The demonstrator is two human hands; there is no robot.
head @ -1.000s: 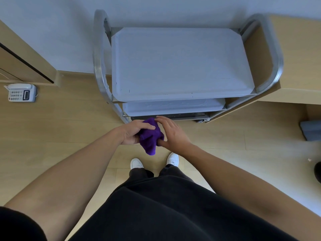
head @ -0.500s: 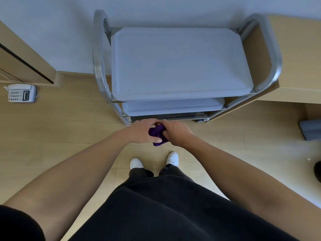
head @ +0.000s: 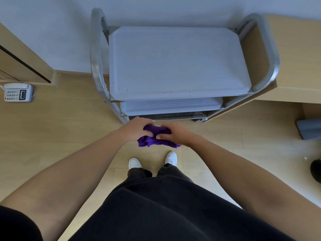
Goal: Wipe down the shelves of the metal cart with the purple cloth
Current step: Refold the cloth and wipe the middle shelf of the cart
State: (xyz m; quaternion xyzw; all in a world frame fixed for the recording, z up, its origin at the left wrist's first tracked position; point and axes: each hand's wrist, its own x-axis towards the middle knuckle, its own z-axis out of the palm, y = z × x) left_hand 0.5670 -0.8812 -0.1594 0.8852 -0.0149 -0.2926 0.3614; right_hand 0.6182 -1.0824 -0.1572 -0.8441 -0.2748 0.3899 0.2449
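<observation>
Gripping purple cloth (head: 152,140) in both hands, in front of body, above floor (head: 52,136), just short of cart's front edge.
- L hand (head: 137,130): fingers curled over cloth's upper-left part, thumb pinching fabric from near side.
- R hand (head: 175,134): same on upper-right, thumb pressing into fabric. Thumbs nearly touching at centre.
- Bunched betw. the hands, loose corners hanging below both. No contact w/ any shelf yet.

Why held so (judgement): prob. gathering/folding into a pad before wiping. Two-handed pinch w/ thumbs together fits squaring up a fold, not a wipe stroke. Standing square to cart, white shoes (head: 134,163) pointing at it, so likely reaching shelves from the front.

Outward:
- Metal cart (head: 94,54) against wall, tubular handle each side.
- Top shelf (head: 173,63): matte grey, a few small dark marks nr front edge.
- Middle shelf (head: 170,106): visible only as a strip below top.
- Lowest tier (head: 166,117): dark sliver, mostly hidden.
- Wooden unit (head: 295,58) tight against cart's R side.
- Phone (head: 17,92) far L on floor.
- Grey object (head: 309,128) far R on floor, can't tell what.

Vs earlier frames:
- 1.0 s ago: hanging as a narrow bundle from L hand, R hand's fingers straight against it.
- 0.5 s ago: almost hidden betw. the two hands.
- Now: spread wider, more fabric showing below, both hands pinching.
- Cart, phone, shoes unchanged.
</observation>
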